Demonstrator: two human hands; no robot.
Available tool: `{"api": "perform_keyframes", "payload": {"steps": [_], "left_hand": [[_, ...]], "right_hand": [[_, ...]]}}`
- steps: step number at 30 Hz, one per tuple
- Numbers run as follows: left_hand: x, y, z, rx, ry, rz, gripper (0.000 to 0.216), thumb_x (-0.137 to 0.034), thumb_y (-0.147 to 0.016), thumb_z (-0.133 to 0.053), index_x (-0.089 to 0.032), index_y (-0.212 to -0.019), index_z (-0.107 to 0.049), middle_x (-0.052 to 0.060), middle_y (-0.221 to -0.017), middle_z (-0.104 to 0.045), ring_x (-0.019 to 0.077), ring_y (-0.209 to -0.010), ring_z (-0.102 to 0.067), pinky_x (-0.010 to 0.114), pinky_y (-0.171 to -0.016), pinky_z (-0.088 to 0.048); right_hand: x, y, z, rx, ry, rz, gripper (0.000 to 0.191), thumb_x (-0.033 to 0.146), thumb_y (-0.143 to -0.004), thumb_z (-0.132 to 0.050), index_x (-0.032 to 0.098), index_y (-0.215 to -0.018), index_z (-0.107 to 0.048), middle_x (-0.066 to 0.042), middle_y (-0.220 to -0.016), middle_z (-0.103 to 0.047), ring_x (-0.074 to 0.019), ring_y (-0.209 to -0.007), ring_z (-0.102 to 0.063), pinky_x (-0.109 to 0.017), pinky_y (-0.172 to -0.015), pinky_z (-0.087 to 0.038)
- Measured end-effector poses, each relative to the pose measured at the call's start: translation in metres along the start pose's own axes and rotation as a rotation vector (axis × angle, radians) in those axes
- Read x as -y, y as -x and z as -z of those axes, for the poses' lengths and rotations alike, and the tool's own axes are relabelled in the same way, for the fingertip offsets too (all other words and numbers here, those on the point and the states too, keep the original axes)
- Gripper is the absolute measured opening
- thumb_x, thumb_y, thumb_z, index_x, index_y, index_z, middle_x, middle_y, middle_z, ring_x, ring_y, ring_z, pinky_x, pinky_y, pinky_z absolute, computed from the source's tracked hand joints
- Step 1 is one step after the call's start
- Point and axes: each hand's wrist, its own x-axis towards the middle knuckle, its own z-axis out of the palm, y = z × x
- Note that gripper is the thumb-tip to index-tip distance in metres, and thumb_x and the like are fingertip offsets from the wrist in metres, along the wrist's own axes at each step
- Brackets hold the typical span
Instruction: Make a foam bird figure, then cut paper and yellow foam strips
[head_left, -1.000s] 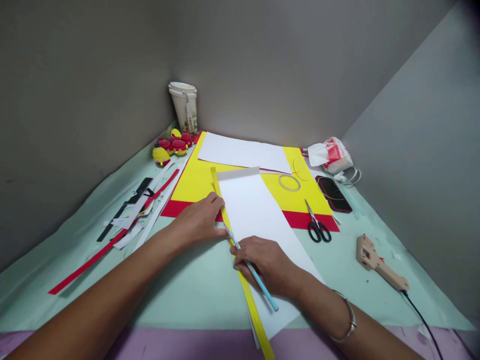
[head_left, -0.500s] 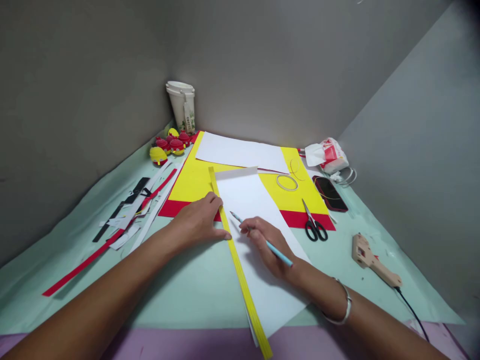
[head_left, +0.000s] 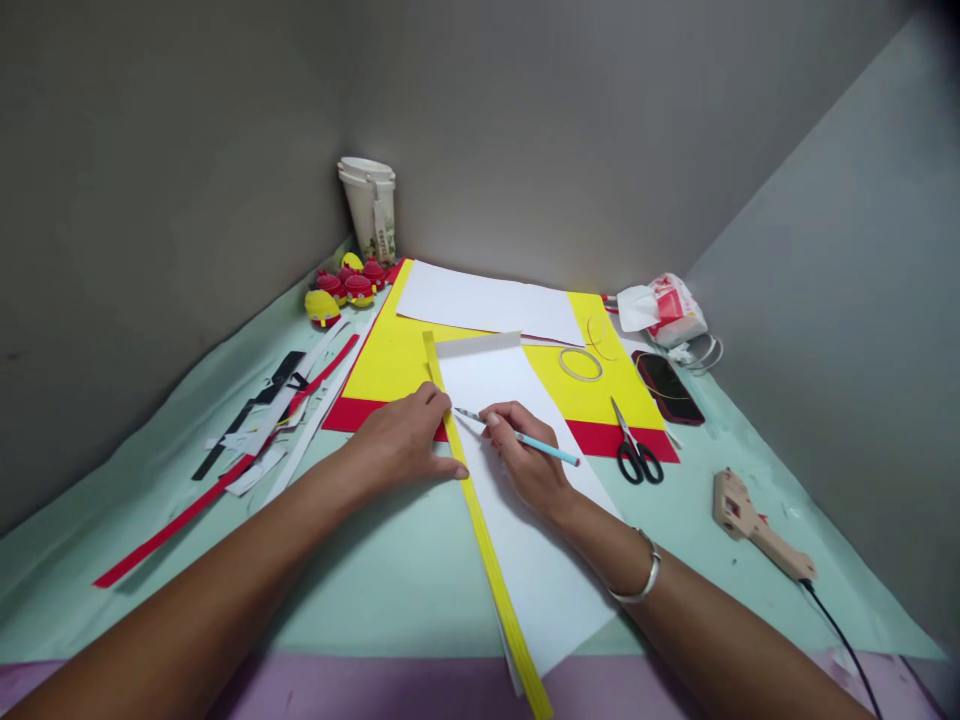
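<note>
My left hand presses a long yellow paper strip down along the left edge of a white paper sheet. Its fingertips and thumb rest on the strip, spread a little apart. In my right hand is a light-blue pencil, gripped between thumb and fingers. The pencil tip sits at or just beside the strip's right edge, close to my left fingertips; whether it touches the paper I cannot tell. The white sheet's far end is folded up and overlaps a yellow card.
Scissors, a tape ring and a phone lie to the right, with a glue gun nearer. Paper scraps and a red strip are at left. Small red-yellow lantern shapes stand by a cup.
My right hand has turned the pencil flatter and brought its tip left and slightly up to the yellow strip. My left hand stays on the strip. The whole view has shifted slightly.
</note>
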Motion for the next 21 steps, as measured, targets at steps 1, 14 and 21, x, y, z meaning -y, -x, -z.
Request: {"api": "perform_keyframes", "payload": {"steps": [1, 14, 21], "left_hand": [[-0.0001, 0.0001, 0.0002, -0.001, 0.002, -0.001, 0.060, -0.062, -0.067, -0.066, -0.023, -0.112, -0.052, 0.011, -0.126, -0.054, 0.0309, -0.103, -0.061, 0.037, -0.070, -0.049], [-0.0002, -0.0005, 0.0000, 0.003, 0.007, 0.009, 0.061, -0.062, -0.067, -0.066, -0.023, -0.112, -0.052, 0.011, -0.126, -0.054, 0.0315, -0.103, -0.061, 0.038, -0.071, -0.049], [0.0003, -0.0004, -0.0002, -0.005, 0.015, -0.004, 0.061, -0.061, -0.067, -0.066, -0.023, -0.112, -0.053, 0.011, -0.125, -0.054, 0.0319, -0.103, -0.061, 0.039, -0.072, -0.050]], "right_hand": [[-0.0002, 0.0002, 0.0000, 0.002, -0.001, 0.000, 0.019, 0.032, -0.094, -0.049, 0.022, -0.091, -0.065, 0.000, -0.081, -0.068, -0.0174, -0.076, -0.062, -0.028, -0.069, -0.047], [-0.0022, -0.0029, -0.0037, 0.018, 0.034, -0.004, 0.019, 0.032, -0.093, -0.050, 0.023, -0.091, -0.066, -0.001, -0.085, -0.071, -0.0182, -0.079, -0.064, -0.029, -0.071, -0.047], [-0.0012, -0.0034, -0.0040, 0.026, 0.052, -0.003, 0.020, 0.033, -0.094, -0.049, 0.023, -0.092, -0.067, -0.001, -0.087, -0.072, -0.0188, -0.081, -0.065, -0.029, -0.071, -0.048]]}}
